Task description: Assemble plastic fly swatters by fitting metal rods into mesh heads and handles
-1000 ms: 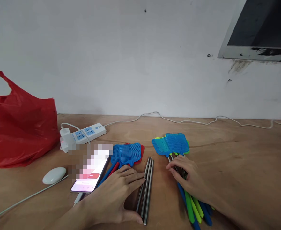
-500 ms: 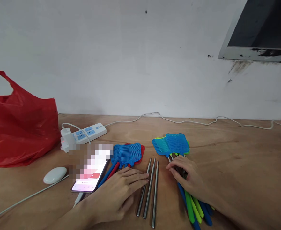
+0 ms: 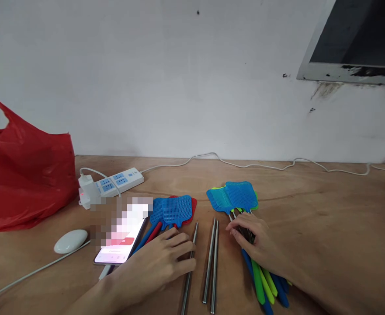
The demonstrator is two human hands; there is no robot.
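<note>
My left hand (image 3: 161, 264) lies flat on the wooden table with fingers stretched out, its fingertips on one steel rod (image 3: 188, 275). Two more steel rods (image 3: 212, 262) lie side by side just to the right. My right hand (image 3: 256, 243) rests palm down with fingers spread on the handles of a bundle of fly swatters (image 3: 233, 197) with blue and green heads. A second group of fly swatters (image 3: 174, 211), blue and red, lies behind my left hand.
A lit phone (image 3: 122, 238) with a cable lies left of my left hand. Further left are a white oval device (image 3: 70, 241), a white power strip (image 3: 112, 183) and a red plastic bag (image 3: 22, 175). A white cable (image 3: 244, 165) runs along the wall.
The three rods were bunched under my left hand; they have spread apart, and my left hand has drawn one rod leftward away from the other two. My right hand has stayed put.
</note>
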